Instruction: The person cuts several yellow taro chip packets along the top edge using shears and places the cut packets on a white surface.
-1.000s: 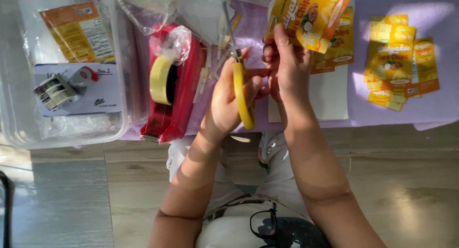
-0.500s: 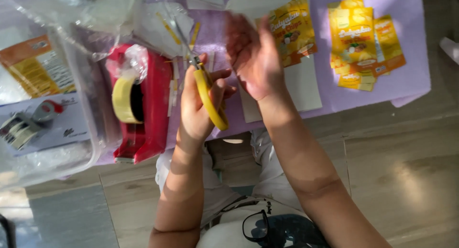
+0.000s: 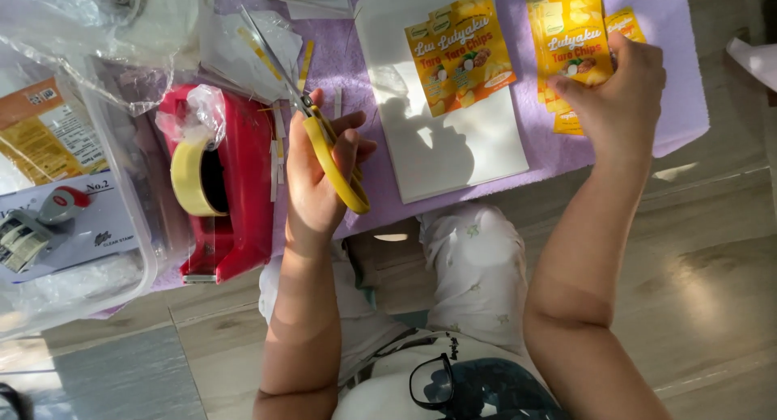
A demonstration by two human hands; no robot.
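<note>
A purple mat [image 3: 518, 165] on a wooden floor is your work surface, with a white sheet [image 3: 453, 145] across it. Your left hand [image 3: 320, 181] is clenched around yellow scissors [image 3: 324, 137], blades pointing up and away, cutting nothing. Your right hand [image 3: 615, 92] presses its fingers on a stack of yellow packets [image 3: 575, 40]; two more packets [image 3: 461, 48] lie on the sheet. A red tape dispenser [image 3: 222, 193] sits left. You seem between cuts, picking a packet; bring it to the blades.

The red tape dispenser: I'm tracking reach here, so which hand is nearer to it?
Left. The left hand, holding yellow scissors, is just beside the red tape dispenser. The right hand is far across the purple mat, on a stack of yellow packets.
</note>
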